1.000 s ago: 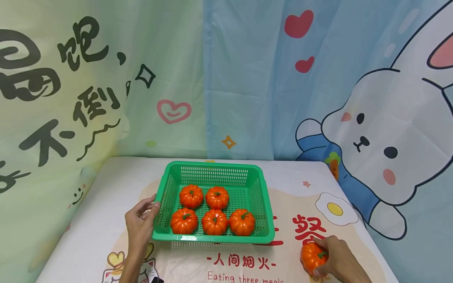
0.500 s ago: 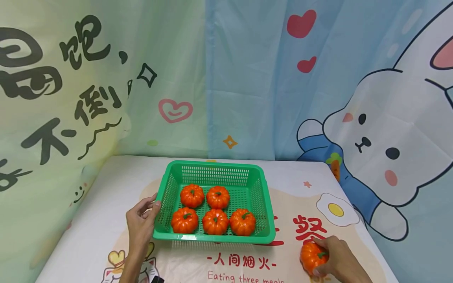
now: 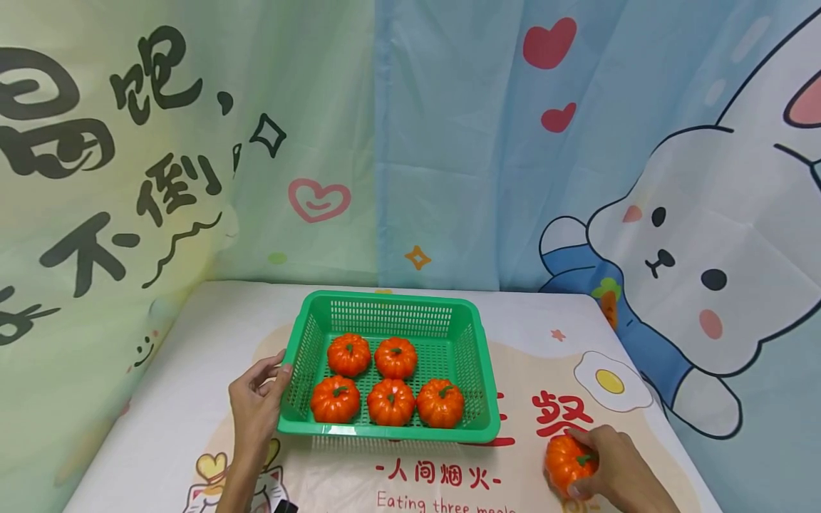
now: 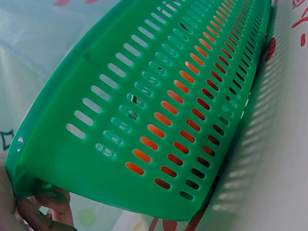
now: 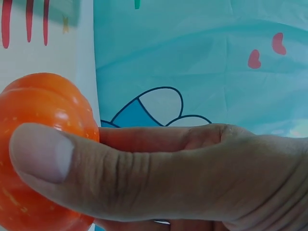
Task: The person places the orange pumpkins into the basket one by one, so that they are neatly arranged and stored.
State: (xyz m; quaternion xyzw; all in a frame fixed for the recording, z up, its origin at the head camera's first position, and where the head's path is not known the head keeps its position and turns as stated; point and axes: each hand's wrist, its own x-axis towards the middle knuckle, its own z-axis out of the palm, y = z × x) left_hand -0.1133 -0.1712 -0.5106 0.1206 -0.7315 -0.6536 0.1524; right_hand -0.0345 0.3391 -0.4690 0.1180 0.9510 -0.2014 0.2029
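A green plastic basket (image 3: 391, 432) with slotted sides stands on the table. Inside it sit several small orange pumpkins (image 3: 390, 402), two behind and the others along the front. My left hand (image 3: 252, 406) grips the basket's left rim; the left wrist view shows its fingers curled at the rim's corner (image 4: 21, 185). To the right of the basket, near the table's front, my right hand (image 3: 621, 467) holds another orange pumpkin (image 3: 566, 462) with a green stem. Its thumb (image 5: 43, 154) lies against the pumpkin's side in the right wrist view, while the fingertips are hidden behind the pumpkin.
A printed tablecloth (image 3: 442, 474) with red lettering and a fried egg picture covers the table. Behind the table hangs a curtain (image 3: 436, 178) with a rabbit and hearts. A small black object (image 3: 285, 506) shows at the bottom edge beside the left forearm.
The head view has shifted very slightly. Both hands keep their holds, and the basket and its pumpkins stay in place.
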